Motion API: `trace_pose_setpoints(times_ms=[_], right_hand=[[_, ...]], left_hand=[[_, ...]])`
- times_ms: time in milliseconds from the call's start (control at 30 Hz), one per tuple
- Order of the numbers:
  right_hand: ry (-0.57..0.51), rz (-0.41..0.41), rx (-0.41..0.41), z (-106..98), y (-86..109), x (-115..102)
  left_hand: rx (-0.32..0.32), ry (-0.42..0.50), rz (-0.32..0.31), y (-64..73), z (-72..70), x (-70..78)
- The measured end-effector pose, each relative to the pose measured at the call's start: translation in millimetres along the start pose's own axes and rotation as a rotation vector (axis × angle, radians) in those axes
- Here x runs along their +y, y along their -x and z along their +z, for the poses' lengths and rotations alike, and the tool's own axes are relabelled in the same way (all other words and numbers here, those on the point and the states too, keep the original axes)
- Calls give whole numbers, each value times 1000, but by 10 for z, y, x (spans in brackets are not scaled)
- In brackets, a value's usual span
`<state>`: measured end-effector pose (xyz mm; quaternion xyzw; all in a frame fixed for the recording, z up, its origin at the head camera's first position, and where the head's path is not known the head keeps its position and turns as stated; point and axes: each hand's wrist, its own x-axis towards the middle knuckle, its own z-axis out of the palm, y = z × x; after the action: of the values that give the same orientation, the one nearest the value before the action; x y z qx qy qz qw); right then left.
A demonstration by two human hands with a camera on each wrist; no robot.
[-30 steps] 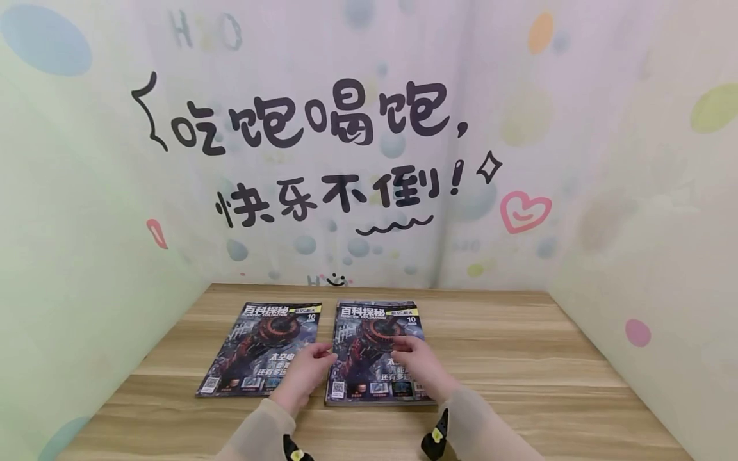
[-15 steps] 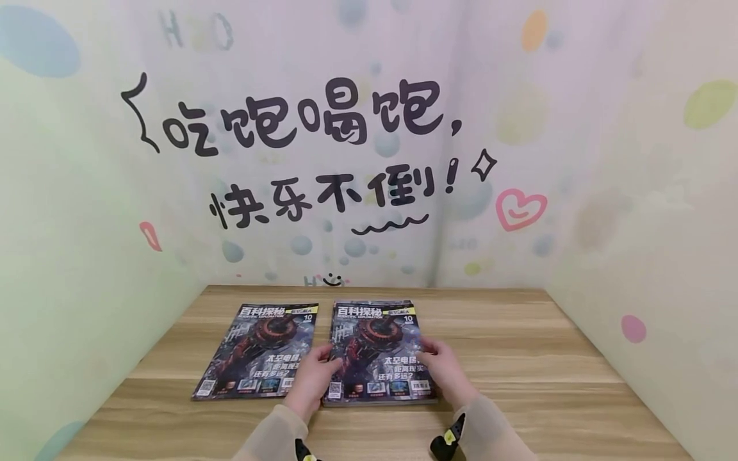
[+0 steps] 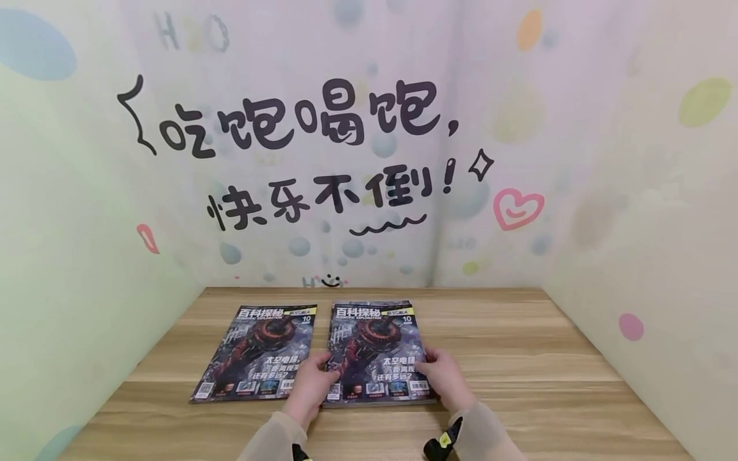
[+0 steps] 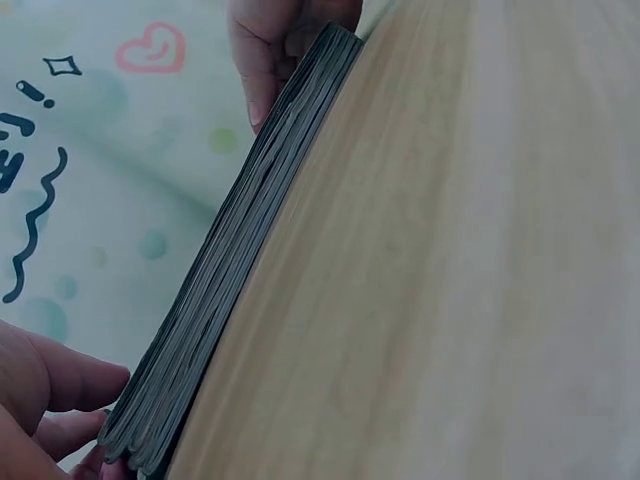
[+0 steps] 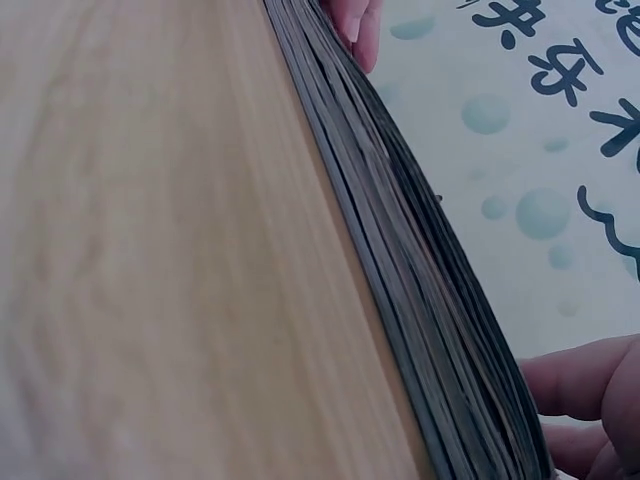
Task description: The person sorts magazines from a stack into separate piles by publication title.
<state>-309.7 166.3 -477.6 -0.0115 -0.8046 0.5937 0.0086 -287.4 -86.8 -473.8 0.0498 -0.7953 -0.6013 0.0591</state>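
Magazine stack (image 3: 376, 352): gripped at near corners by left hand (image 3: 308, 387) and right hand (image 3: 446, 379), both drawn nearer than before; single magazine (image 3: 256, 352) unmoved left.

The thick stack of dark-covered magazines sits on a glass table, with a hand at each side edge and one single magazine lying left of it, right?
Not quite: the table is light wood, not glass, as the head view shows. The rest holds: the thick stack of dark-covered magazines has the left hand and right hand at its side edges, and the single magazine lies to its left.
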Motion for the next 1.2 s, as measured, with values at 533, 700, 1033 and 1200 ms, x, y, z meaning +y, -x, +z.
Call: trace_pose_setpoints(times_ms=[533, 700, 1033, 1200], right_hand=[[84, -3, 11, 18, 36, -12], [110, -6, 12, 17, 30, 1], [181, -53, 34, 23, 34, -4], [168, -53, 30, 30, 39, -6]], left_hand=[[44, -46, 37, 31, -21, -44], [33, -28, 30, 22, -14, -55], [22, -2, 20, 19, -21, -45], [20, -26, 3, 26, -39, -37]])
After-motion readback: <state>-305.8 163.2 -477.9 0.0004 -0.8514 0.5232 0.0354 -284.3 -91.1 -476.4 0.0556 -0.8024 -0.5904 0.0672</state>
